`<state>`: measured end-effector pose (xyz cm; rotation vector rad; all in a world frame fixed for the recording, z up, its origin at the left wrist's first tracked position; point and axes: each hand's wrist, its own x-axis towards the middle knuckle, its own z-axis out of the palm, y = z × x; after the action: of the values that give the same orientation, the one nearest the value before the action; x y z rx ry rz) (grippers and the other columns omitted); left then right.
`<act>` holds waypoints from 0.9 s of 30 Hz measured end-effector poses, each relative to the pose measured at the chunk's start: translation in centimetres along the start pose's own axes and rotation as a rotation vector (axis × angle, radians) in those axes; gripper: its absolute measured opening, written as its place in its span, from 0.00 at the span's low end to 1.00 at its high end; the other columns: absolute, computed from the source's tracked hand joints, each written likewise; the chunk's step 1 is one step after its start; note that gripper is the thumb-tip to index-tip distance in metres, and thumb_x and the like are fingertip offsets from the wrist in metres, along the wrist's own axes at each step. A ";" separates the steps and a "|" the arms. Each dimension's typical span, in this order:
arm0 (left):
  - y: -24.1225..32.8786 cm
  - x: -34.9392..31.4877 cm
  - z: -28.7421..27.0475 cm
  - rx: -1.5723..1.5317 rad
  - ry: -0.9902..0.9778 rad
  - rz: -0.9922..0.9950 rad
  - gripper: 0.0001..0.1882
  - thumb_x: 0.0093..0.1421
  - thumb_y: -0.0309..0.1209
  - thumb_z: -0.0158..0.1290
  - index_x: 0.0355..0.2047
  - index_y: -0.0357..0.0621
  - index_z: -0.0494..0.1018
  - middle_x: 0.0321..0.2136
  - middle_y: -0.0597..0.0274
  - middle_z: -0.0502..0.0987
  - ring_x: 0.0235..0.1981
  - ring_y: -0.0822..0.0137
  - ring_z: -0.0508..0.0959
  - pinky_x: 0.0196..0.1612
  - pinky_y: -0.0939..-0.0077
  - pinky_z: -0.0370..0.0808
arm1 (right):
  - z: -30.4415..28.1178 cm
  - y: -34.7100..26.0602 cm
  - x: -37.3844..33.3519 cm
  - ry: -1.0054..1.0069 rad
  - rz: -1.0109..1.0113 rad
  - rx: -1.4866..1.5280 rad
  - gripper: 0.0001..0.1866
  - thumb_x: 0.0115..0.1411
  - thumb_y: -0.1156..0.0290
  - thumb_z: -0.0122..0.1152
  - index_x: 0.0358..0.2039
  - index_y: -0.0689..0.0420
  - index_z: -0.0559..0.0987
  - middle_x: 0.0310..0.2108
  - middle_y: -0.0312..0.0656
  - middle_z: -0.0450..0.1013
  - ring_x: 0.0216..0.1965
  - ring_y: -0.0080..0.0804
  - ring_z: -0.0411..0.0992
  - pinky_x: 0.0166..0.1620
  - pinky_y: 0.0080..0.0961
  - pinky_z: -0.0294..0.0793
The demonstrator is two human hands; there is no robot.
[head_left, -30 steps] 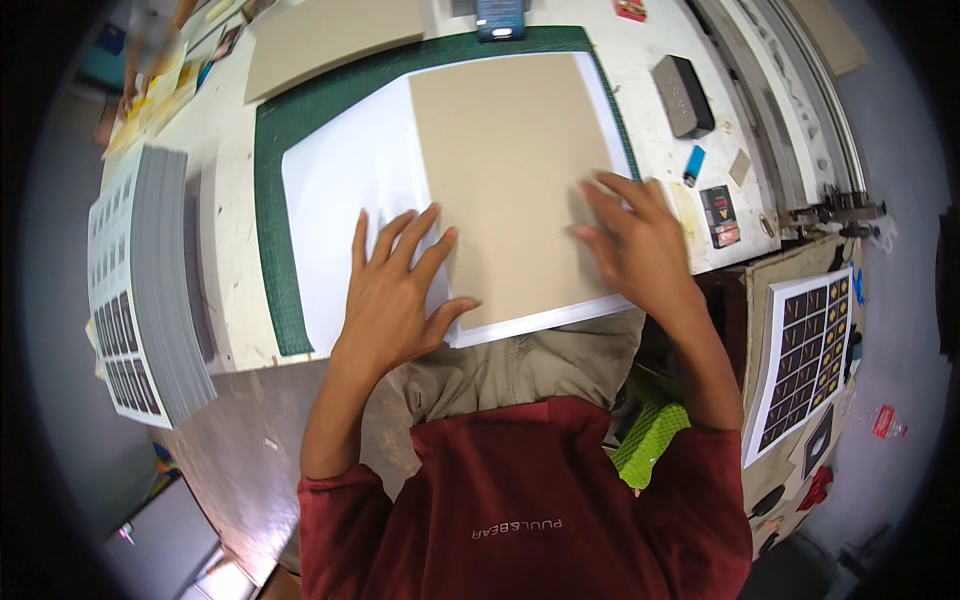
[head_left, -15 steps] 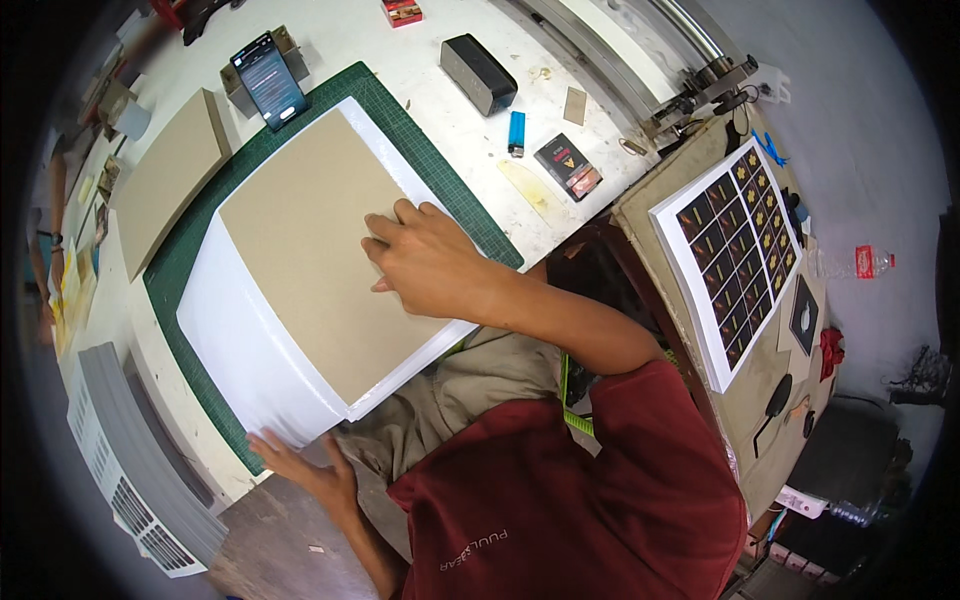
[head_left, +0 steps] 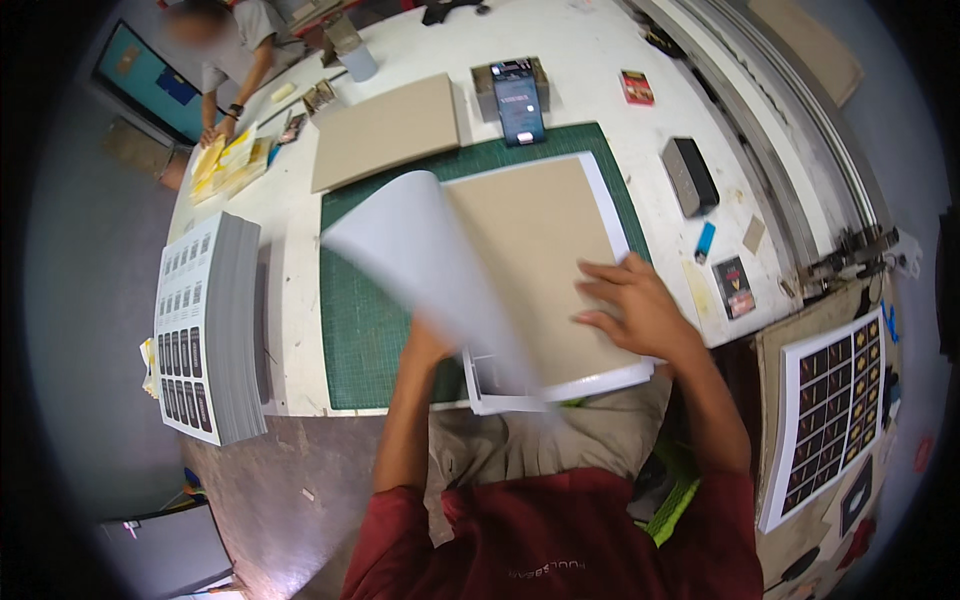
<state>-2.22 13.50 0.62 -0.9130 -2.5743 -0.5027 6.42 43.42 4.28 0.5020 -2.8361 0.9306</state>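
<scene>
A beige board (head_left: 545, 265) lies on a white sheet, atop several stacked sheets on the green cutting mat (head_left: 365, 350). The left part of the white sheet (head_left: 410, 235) is raised and curls over the board's left side, blurred by motion. My left hand (head_left: 432, 338) is at the underside of this raised flap, its fingers hidden by the paper. Over the right part of the board, my right hand (head_left: 640, 312) has its fingers apart and holds nothing. Printed dark panels show on a sheet (head_left: 490, 378) below the flap.
Beyond the mat are a stack of beige boards (head_left: 390, 125) and a phone (head_left: 518, 105) propped upright. A thick printed stack (head_left: 210, 330) stands left. On the right are a speaker (head_left: 690, 178), a blue lighter (head_left: 705, 242) and printed sheets (head_left: 830, 410). Another person (head_left: 245, 50) works far left.
The sheet's left part, flat before, has risen and curled toward the board. My left hand has moved from the near edge to beneath it. My right hand has shifted rightward on the board.
</scene>
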 end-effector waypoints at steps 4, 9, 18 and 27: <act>0.8 2.1 0.4 -0.100 -0.319 -0.087 0.68 0.52 0.74 0.52 0.72 0.28 0.41 0.73 0.29 0.36 0.74 0.32 0.33 0.71 0.34 0.30 | -6.9 0.9 -3.1 0.557 0.250 0.109 0.12 0.58 0.75 0.70 0.42 0.64 0.83 0.36 0.50 0.79 0.32 0.44 0.75 0.42 0.34 0.73; 1.0 2.4 1.0 0.015 -0.380 -0.040 0.69 0.53 0.78 0.45 0.71 0.24 0.44 0.71 0.24 0.37 0.74 0.33 0.33 0.70 0.31 0.28 | -7.0 -7.8 -4.2 0.312 -0.095 -0.337 0.15 0.52 0.76 0.68 0.42 0.55 0.84 0.43 0.44 0.79 0.41 0.44 0.71 0.43 0.43 0.70; 3.2 7.1 2.6 0.141 -0.401 0.044 0.69 0.55 0.77 0.43 0.68 0.16 0.46 0.70 0.22 0.44 0.74 0.35 0.38 0.71 0.34 0.28 | 2.4 -5.0 -6.8 0.081 0.122 -0.286 0.21 0.53 0.64 0.70 0.47 0.56 0.84 0.59 0.42 0.72 0.45 0.41 0.66 0.47 0.42 0.62; 9.7 13.2 10.7 -0.061 -0.361 0.285 0.54 0.65 0.68 0.37 0.71 0.28 0.48 0.72 0.31 0.44 0.74 0.36 0.41 0.73 0.39 0.34 | 3.6 -5.2 -7.2 0.188 0.185 -0.265 0.19 0.51 0.62 0.72 0.44 0.51 0.86 0.56 0.35 0.74 0.44 0.40 0.66 0.47 0.40 0.60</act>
<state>-7.74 32.23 -0.78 -1.4827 -2.6803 -0.3622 14.94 39.31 2.72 0.1174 -2.8051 0.5757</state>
